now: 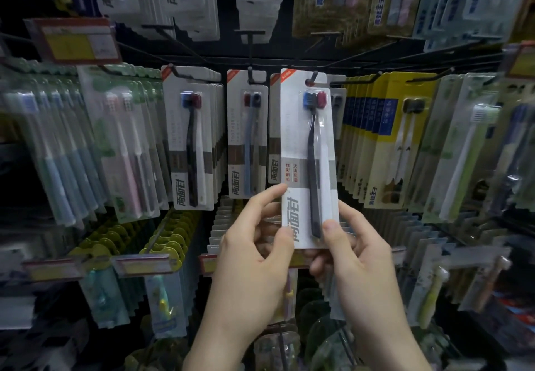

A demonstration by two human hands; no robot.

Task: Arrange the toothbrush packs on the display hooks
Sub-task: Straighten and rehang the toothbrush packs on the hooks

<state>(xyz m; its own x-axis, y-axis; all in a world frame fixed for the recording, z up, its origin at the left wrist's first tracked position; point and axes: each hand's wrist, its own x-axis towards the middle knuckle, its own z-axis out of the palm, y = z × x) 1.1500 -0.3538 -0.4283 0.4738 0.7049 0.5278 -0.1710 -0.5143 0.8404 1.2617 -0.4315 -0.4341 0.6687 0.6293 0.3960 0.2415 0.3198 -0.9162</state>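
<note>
At the centre of the frame, both hands are pinching the lower end of a toothbrush pack: a white card holding a dark brush and a white brush with blue and red heads. The left hand is gripping its left edge, the right hand its right corner, while its top hole is sitting at a black hook.

White pack, blue/maroon-ish heads

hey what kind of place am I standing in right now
Most likely a shop's toothbrush aisle: black wire display hooks carry rows of carded toothbrush packs, red-and-yellow price tags hang out front, and both hands hold a white two-brush pack at a hook.
</note>
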